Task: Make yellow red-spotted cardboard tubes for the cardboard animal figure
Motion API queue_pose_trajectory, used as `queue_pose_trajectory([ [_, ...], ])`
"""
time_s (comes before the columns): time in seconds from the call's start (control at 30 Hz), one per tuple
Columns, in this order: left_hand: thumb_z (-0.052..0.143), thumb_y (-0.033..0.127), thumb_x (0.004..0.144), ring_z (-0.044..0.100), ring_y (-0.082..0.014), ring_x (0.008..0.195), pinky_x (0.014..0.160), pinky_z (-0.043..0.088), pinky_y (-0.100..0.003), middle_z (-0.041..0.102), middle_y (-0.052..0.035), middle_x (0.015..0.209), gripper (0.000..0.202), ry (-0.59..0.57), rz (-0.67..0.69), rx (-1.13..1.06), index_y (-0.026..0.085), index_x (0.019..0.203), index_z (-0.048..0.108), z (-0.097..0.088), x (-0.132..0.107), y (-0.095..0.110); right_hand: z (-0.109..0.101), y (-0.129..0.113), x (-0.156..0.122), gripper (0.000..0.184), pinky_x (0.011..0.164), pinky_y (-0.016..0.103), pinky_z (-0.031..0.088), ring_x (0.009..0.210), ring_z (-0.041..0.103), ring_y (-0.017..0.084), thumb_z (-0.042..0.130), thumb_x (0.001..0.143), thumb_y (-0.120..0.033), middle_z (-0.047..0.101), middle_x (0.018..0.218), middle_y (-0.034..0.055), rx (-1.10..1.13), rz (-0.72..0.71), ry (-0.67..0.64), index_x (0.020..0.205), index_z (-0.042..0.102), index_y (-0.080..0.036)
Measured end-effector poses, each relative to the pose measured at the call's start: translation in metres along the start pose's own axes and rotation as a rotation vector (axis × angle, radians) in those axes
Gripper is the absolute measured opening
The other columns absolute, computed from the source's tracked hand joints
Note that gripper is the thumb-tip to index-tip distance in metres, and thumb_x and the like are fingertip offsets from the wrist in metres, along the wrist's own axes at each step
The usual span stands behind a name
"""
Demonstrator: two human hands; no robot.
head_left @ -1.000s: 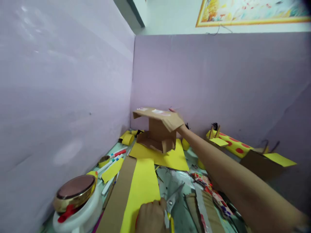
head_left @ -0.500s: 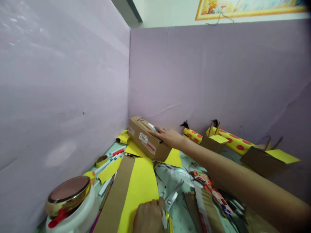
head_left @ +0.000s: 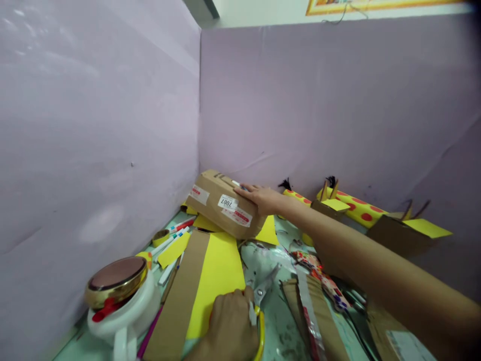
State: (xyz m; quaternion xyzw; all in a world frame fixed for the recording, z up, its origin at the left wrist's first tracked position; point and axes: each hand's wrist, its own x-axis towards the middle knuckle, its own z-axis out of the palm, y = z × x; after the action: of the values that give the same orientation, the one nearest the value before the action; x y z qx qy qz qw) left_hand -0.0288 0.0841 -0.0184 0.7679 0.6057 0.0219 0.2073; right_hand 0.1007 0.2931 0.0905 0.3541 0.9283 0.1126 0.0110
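Note:
Stretched across from the right, my right hand grips a brown cardboard box by its near right upper edge, fingers on top and thumb hidden. The box leans, its labelled side facing me. A small white-and-blue item shows by those fingertips; its kind is unclear. My left hand is closed at the bottom centre, over the edge of a yellow sheet backed by a brown cardboard strip. Something red peeks out beside it, but its grip is hidden. Yellow-handled scissors lie partly open against its right side.
A white mug with a gold-rimmed lid stands at left. Markers and a tape roll lie along the wall. Folded cardboard is at right, with yellow red-spotted tubes and brown boxes behind my arm.
The cardboard box has turned and tipped under my right hand, showing more of its labelled side, its far end shifted left. My left hand stays closed by the scissors. The view has tilted down slightly.

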Motion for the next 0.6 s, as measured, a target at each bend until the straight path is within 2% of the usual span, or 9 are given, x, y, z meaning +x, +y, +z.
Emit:
queue_pose_trajectory([
  [0.07,0.045,0.021,0.078,0.063,-0.0284,0.089,0.075,0.045,-0.038,0.067,-0.0108,0.092,0.029,0.030,-0.004,-0.010,0.019,0.105,0.057,-0.002,-0.002,0.001,-0.013,-0.007,-0.013,0.081,0.092,0.043,0.040,0.123,0.041,0.035,0.060,0.067,-0.008,0.034,0.145,0.0154,0.033,0.044,0.028,0.141,0.030,-0.020],
  [0.17,0.043,0.024,0.078,0.064,-0.0272,0.085,0.072,0.044,-0.036,0.068,-0.0070,0.089,0.027,0.081,-0.025,-0.024,0.023,0.102,0.055,-0.006,-0.006,0.004,-0.029,-0.024,-0.032,0.060,0.092,0.041,0.039,0.117,0.047,0.032,0.054,0.074,-0.010,0.047,0.135,0.0127,0.097,0.135,0.085,0.133,0.044,-0.021],
  [0.27,0.042,0.025,0.079,0.064,-0.0271,0.083,0.069,0.044,-0.036,0.067,-0.0061,0.088,0.024,0.139,-0.077,-0.020,0.024,0.100,0.054,-0.013,-0.012,0.010,-0.033,-0.051,-0.040,0.038,0.084,0.040,0.042,0.107,0.055,0.031,0.048,0.082,-0.014,0.061,0.116,0.0124,0.188,0.232,0.105,0.118,0.057,-0.019],
  [0.37,0.042,0.026,0.080,0.064,-0.0274,0.085,0.070,0.044,-0.035,0.066,-0.0093,0.089,0.028,0.190,-0.138,0.001,0.020,0.106,0.052,-0.021,-0.016,0.013,-0.021,-0.084,-0.030,0.021,0.077,0.036,0.047,0.093,0.061,0.024,0.050,0.087,-0.020,0.067,0.098,0.0060,0.328,0.262,0.035,0.102,0.064,-0.021],
  [0.4,0.042,0.026,0.081,0.064,-0.0274,0.086,0.070,0.044,-0.035,0.066,-0.0108,0.090,0.029,0.202,-0.158,0.007,0.018,0.108,0.051,-0.022,-0.016,0.013,-0.014,-0.097,-0.023,0.018,0.073,0.035,0.050,0.087,0.062,0.021,0.052,0.088,-0.025,0.066,0.096,0.0049,0.381,0.267,0.002,0.101,0.063,-0.018],
  [0.47,0.039,0.024,0.083,0.064,-0.0276,0.088,0.071,0.045,-0.035,0.066,-0.0141,0.091,0.031,0.216,-0.193,0.016,0.014,0.110,0.051,-0.024,-0.013,0.009,0.002,-0.122,-0.007,0.022,0.071,0.034,0.053,0.081,0.063,0.017,0.054,0.089,-0.031,0.064,0.099,0.0047,0.483,0.286,-0.049,0.102,0.060,-0.015],
  [0.53,0.038,0.022,0.086,0.064,-0.0283,0.088,0.071,0.046,-0.036,0.066,-0.0170,0.090,0.030,0.203,-0.216,0.018,0.010,0.108,0.053,-0.021,-0.008,0.003,0.018,-0.146,0.010,0.025,0.071,0.035,0.054,0.084,0.063,0.018,0.054,0.089,-0.031,0.062,0.102,0.0052,0.565,0.340,-0.019,0.107,0.058,-0.014],
  [0.6,0.041,0.023,0.088,0.063,-0.0278,0.090,0.074,0.047,-0.039,0.065,-0.0167,0.094,0.028,0.158,-0.189,0.010,0.009,0.108,0.055,-0.017,-0.002,-0.003,0.032,-0.166,0.027,0.025,0.073,0.037,0.053,0.087,0.062,0.019,0.054,0.089,-0.029,0.061,0.106,0.0066,0.624,0.415,0.080,0.110,0.056,-0.014],
])
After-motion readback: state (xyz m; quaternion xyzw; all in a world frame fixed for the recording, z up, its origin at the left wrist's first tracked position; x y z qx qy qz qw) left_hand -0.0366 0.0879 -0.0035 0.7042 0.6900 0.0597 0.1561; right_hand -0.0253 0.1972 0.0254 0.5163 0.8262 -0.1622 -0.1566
